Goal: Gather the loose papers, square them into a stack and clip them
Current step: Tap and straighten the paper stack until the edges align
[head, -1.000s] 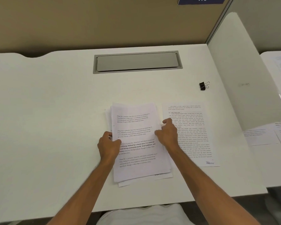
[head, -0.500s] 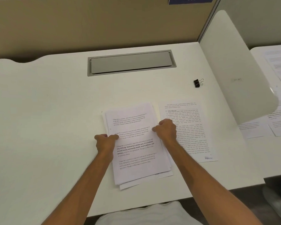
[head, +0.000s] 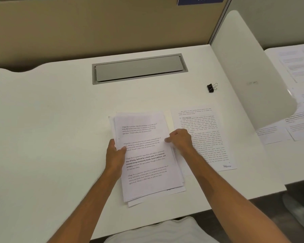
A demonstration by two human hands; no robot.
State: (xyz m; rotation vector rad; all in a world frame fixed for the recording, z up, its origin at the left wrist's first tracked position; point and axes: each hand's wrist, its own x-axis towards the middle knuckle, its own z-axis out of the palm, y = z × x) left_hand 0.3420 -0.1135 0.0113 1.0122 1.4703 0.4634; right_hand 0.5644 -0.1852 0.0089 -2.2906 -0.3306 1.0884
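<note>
Printed on the top sheet of the paper stack (head: 146,155): repeated paragraphs opening "Village life is a peaceful, close-knit, and nature-connected way of living", one partly in bold. At the corner of the single sheet (head: 205,137) beside it, upside-down text, only "SPEED POST" legible. Cut-off white digits on the blue sign (head: 200,0), unreadable.

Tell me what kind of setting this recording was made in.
Most likely an office or study-hall cubicle. A white desk has a grey cable hatch set into it, a tan partition stands behind, and a white side divider separates it from a neighbouring desk strewn with printed sheets.
</note>
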